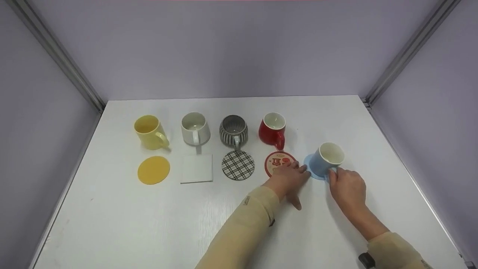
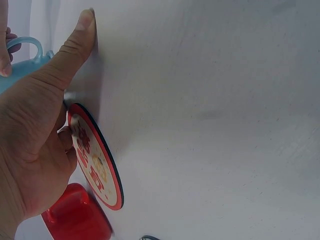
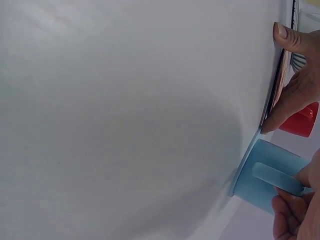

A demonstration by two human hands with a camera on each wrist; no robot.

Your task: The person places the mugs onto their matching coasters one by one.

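Note:
A light blue mug (image 1: 322,164) stands on a round blue coaster (image 1: 308,161) at the right of the row. My right hand (image 1: 348,186) pinches the mug's handle (image 3: 272,176) between thumb and fingers. My left hand (image 1: 289,178) reaches over the red patterned coaster (image 1: 274,162), its fingers extended and fingertips right at the edge of the blue coaster. In the left wrist view, the left thumb points away from the other fingers, and the red coaster (image 2: 95,160) lies just below the palm. Behind that coaster stands a red mug (image 1: 269,131).
Further left stand a dark striped mug (image 1: 233,132), a white mug (image 1: 198,130) and a yellow mug (image 1: 149,134). In front of them lie a black-checked coaster (image 1: 238,165), a square white coaster (image 1: 197,169) and a yellow round coaster (image 1: 153,170). Walls enclose the white table (image 1: 130,224).

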